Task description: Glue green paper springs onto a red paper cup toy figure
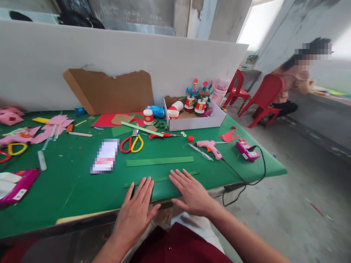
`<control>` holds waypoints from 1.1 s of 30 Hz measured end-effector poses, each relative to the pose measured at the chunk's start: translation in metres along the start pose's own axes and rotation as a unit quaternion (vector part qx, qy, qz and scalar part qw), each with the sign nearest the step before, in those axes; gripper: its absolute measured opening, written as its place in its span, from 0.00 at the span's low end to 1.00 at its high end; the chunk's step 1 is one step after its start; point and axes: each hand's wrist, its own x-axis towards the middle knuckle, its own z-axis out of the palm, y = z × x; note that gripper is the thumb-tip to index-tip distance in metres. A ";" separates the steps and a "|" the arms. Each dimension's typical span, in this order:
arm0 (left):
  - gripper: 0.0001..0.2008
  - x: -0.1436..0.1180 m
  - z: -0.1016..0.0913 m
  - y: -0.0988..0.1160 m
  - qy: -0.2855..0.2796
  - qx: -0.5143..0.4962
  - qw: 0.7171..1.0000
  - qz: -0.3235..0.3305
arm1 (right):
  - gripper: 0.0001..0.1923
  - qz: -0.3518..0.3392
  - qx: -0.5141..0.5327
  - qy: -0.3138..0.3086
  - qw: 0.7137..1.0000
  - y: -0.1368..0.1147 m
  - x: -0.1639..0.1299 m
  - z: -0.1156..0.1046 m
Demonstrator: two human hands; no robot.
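My left hand (137, 209) lies flat near the table's front edge, its fingertips over a narrow green paper strip (161, 179). Flat on the same strip, farther right, rests my right hand (189, 191) with fingers stretched out. Parts of that strip are hidden beneath both hands. Just beyond it a wider green paper strip (159, 161) lies roughly parallel. Scissors (132, 142) with one red and one yellow handle sit behind the wider strip. To the right are a pink glue gun (210, 147) and a clear pen-like tool (200, 151).
A white box (196, 123) holds paper-cup figures at the back. A cardboard piece (117, 91) leans on the white board. Pink paper scraps (56, 126) and a wipes pack (20, 190) are left. A corded magenta pack (247, 151) stands right. A person (296, 78) sits beyond.
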 end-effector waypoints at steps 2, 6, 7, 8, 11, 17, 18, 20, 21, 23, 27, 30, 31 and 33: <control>0.30 -0.004 -0.002 -0.007 -0.002 0.009 1.000 -0.004 | 0.36 0.013 -0.020 0.004 1.000 0.013 -0.010 -0.004; 0.29 -0.018 -0.012 -0.029 -0.014 0.035 0.999 -0.019 | 0.35 0.023 -0.062 0.044 0.997 0.037 -0.027 -0.002; 0.28 -0.019 -0.015 -0.033 -0.020 0.043 0.999 -0.027 | 0.35 0.019 -0.068 0.057 0.996 0.041 -0.030 -0.001; 0.28 -0.019 -0.018 -0.034 -0.025 0.052 0.998 -0.039 | 0.36 0.014 -0.074 0.068 0.995 0.044 -0.032 0.001; 0.25 -0.002 -0.024 -0.020 -0.027 0.073 0.994 -0.080 | 0.37 0.001 -0.094 0.086 0.992 0.049 -0.035 0.004; 0.26 0.061 -0.003 0.054 -0.070 -0.010 0.997 0.017 | 0.44 -0.024 -0.141 0.119 0.983 0.051 -0.033 0.010; 0.28 0.067 0.003 0.062 -0.080 -0.015 0.996 0.019 | 0.44 -0.027 -0.147 0.125 0.981 0.052 -0.033 0.011; 0.31 0.071 0.011 0.069 -0.077 -0.019 0.997 0.018 | 0.45 -0.031 -0.157 0.134 0.978 0.054 -0.033 0.012; 0.31 0.069 0.013 0.069 -0.072 -0.018 0.997 0.013 | 0.45 -0.033 -0.161 0.136 0.977 0.055 -0.033 0.013; 0.32 0.060 0.014 0.061 -0.057 -0.014 0.998 0.004 | 0.46 -0.036 -0.166 0.137 0.976 0.057 -0.033 0.013; 0.30 0.034 0.005 0.028 -0.039 -0.002 0.999 0.002 | 0.45 -0.031 -0.165 0.131 0.977 0.056 -0.033 0.011; 0.29 0.015 -0.002 -0.002 -0.033 0.021 0.999 -0.006 | 0.45 -0.025 -0.161 0.127 0.978 0.054 -0.032 0.011; 0.29 0.009 -0.003 -0.013 -0.031 0.030 0.999 -0.015 | 0.44 -0.024 -0.160 0.126 0.979 0.053 -0.032 0.011; 0.29 -0.004 -0.007 -0.034 -0.027 0.048 0.998 -0.030 | 0.44 -0.023 -0.160 0.124 0.979 0.054 -0.032 0.011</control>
